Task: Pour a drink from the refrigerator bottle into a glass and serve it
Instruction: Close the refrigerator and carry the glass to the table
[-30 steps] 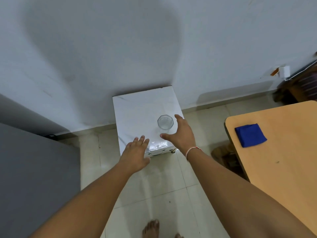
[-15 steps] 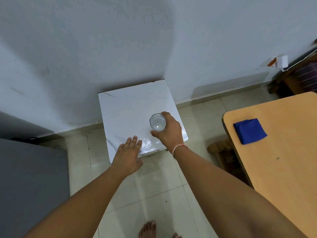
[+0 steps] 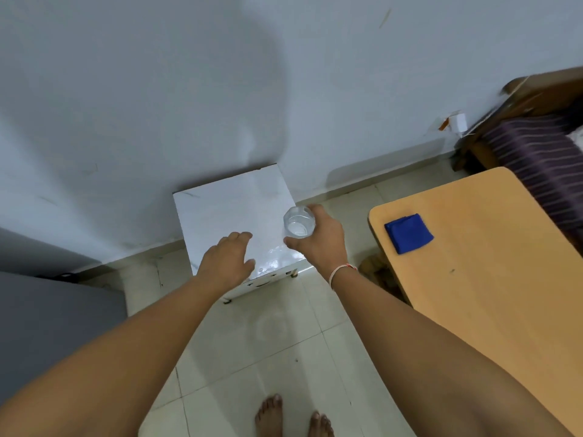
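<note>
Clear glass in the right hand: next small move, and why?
Probably carry the clear faceted glass rightward to the light wooden table. The right hand grips it at the right edge of the small white marble-top stand, it seems to hold liquid, and the left hand holds nothing.

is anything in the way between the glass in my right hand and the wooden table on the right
Nothing visible blocks it. The right hand grips the glass over the white stand's right edge; only open floor separates it from the table. The blue cloth lies near the table's left edge.
</note>
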